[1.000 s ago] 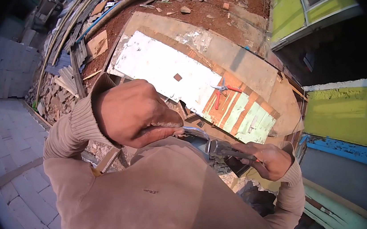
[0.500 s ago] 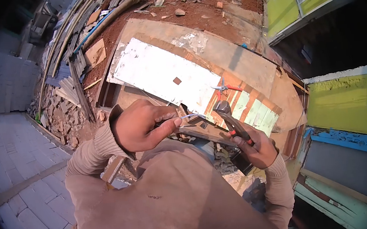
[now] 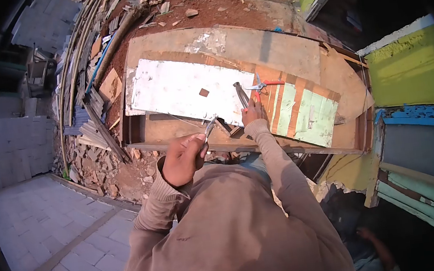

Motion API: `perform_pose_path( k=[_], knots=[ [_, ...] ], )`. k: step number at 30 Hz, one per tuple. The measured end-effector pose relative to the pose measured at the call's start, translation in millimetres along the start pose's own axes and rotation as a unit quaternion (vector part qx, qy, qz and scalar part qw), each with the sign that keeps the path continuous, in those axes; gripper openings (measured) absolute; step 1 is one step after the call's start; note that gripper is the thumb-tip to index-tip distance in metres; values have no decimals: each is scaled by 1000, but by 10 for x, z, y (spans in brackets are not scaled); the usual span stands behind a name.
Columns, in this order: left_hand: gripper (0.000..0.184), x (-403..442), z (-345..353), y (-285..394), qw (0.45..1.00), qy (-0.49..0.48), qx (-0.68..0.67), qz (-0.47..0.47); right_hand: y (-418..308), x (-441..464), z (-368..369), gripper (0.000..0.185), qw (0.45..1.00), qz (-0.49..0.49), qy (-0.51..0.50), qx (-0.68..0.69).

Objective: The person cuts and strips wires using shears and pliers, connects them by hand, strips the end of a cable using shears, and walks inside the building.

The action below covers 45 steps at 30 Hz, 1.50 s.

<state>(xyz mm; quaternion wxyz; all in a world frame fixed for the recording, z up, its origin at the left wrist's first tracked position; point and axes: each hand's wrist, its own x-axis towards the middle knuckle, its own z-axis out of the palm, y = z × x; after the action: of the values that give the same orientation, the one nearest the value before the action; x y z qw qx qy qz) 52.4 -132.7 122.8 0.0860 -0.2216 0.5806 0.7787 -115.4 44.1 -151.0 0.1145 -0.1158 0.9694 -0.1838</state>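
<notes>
My left hand is closed in a pinch in front of the sweater. A short, pale wire sticks up from its fingers; its other end is hidden in the hand. My right hand reaches out over the white board with its fingers round the handles of the end-cutting pincers. The pincers' head points away from me, over the board's right end. Just right of them, red-handled pruning shears lie with their jaws apart.
Worn wooden panels and a pale green slatted piece form the work surface. Broken bricks and bamboo poles lie left. Another person's arm shows at the lower right. A yellow-green wall stands right.
My right hand has moved forward with the pincers, from close to my body to over the board beside the shears. My left hand has moved lower, still pinching the wire. The camera view has shifted.
</notes>
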Motion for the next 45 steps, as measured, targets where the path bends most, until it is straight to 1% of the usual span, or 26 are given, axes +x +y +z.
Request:
perform_pose_path(
  k=[3, 5, 6, 7, 9, 11, 12, 13, 14, 16, 17, 19, 23, 27, 30, 32, 33, 34, 35, 36, 37, 39, 41, 43, 44, 45],
  knots=[
    [40, -37, 40, -52, 998, -11, 57, 20, -66, 63, 91, 61, 1000, 16, 23, -1],
    [37, -56, 46, -58, 994, -24, 103, 16, -117, 76, -52, 65, 999, 31, -31, 5],
    [35, -65, 97, -40, 985, -17, 162, 64, -126, 64, -60, 63, 996, 11, 63, 58],
    [32, -66, 131, -43, 969, -11, 219, 112, -195, 66, -229, 52, 974, -32, 146, 170],
    [25, -13, 16, -240, 966, -22, 233, 111, -427, -22, -1021, 42, 912, -71, 111, 389],
    [19, 55, 6, -277, 940, -13, 298, 168, -602, -272, -1724, 35, 786, -206, -6, 583],
    [19, 79, 29, -236, 940, -24, 298, 167, -718, -415, -2115, 28, 824, -329, 10, 462],
    [16, 90, 80, -156, 923, -42, 341, 175, -781, -551, -2387, 22, 839, -438, 23, 323],
    [13, 96, 132, -106, 903, -62, 382, 184, -780, -663, -2468, 22, 846, -426, 28, 319],
    [12, 145, 200, -71, 894, -88, 396, 192, -783, -834, -2541, 14, 838, -500, -59, 210],
    [12, 177, 226, -64, 884, -94, 412, 202, -771, -899, -2524, 14, 845, -491, -54, 205],
    [12, 209, 248, -82, 881, -108, 413, 205, -741, -981, -2432, 11, 860, -481, 18, 169],
    [13, 273, 278, -96, 883, -120, 392, 230, -672, -1019, -2330, 10, 869, -457, 49, 184],
    [13, 295, 308, -60, 870, -147, 424, 207, -621, -1058, -2287, 11, 887, -425, 45, 174],
    [12, 293, 316, -76, 843, -146, 470, 218, -568, -1047, -2219, 11, 889, -403, 51, 211],
    [13, 257, 305, -59, 806, -153, 522, 235, -449, -997, -2201, 12, 907, -370, 111, 169],
    [13, 208, 265, -25, 804, -156, 523, 234, -229, -884, -2326, 12, 941, -279, 132, 137],
    [14, 140, 193, 23, 812, -139, 518, 230, -21, -848, -2519, 8, 954, -189, 89, 214],
    [15, 121, 142, 45, 822, -111, 510, 227, 197, -822, -2684, 3, 919, -178, 28, 350],
    [17, 139, 96, 50, 838, -117, 486, 221, 322, -848, -2801, 3, 882, -177, 10, 437],
    [17, 124, 69, 62, 838, -108, 493, 209, 308, -892, -2928, 5, 873, -182, -13, 452],
    [21, 213, 95, 71, 877, -146, 435, 145, 87, -978, -2935, 5, 887, -166, -18, 431],
    [26, 238, 113, 42, 885, -150, 415, 149, -72, -1049, -2707, 5, 881, -177, -59, 435],
    [33, 249, 166, 58, 930, -134, 332, 86, -244, -1114, -2423, 13, 848, -206, -51, 486],
    [33, 241, 181, 87, 929, -132, 334, 85, -379, -1175, -2366, 18, 806, -133, -101, 568],
    [35, 225, 193, 126, 944, -138, 296, 52, -428, -1177, -2254, 18, 803, -133, -102, 571]
  ],
)
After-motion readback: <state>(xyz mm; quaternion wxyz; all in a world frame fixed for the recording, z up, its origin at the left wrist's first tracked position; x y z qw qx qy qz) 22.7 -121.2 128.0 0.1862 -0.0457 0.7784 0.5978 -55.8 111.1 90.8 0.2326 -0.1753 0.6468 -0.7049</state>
